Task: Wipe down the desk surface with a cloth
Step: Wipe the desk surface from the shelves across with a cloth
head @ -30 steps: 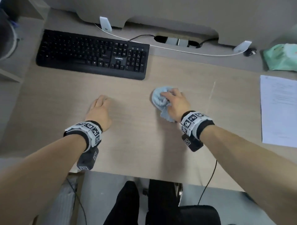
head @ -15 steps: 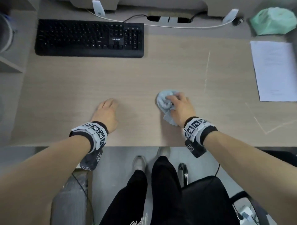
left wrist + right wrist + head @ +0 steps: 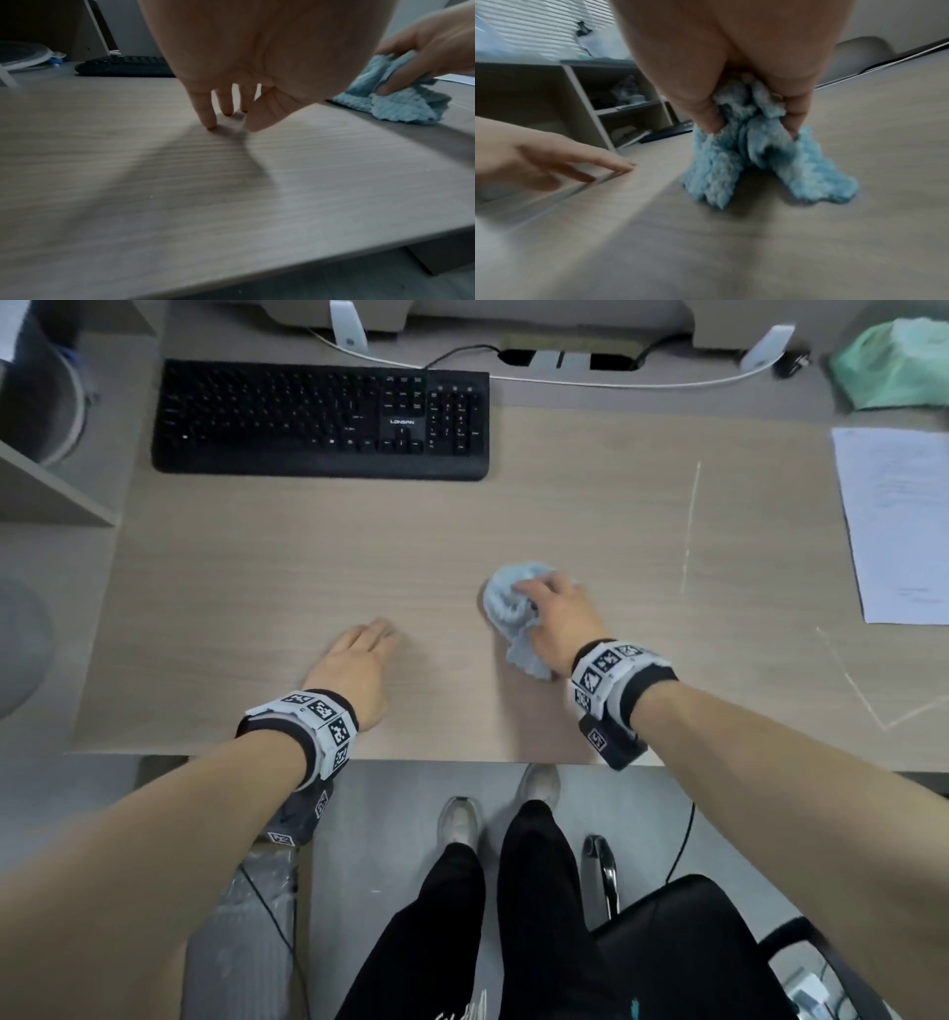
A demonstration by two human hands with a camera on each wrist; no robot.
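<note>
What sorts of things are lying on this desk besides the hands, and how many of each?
Keyboards: 1, the black keyboard
Cloths: 1, the blue cloth gripped by the right hand
Paper sheets: 1, the white paper
Green bundles: 1, the green bundle, contents unclear
Total: 4

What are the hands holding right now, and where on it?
The right hand grips the bunched blue cloth around its gathered middle, its loose ends on the desk. The left hand holds nothing; its fingertips touch the desk.
</note>
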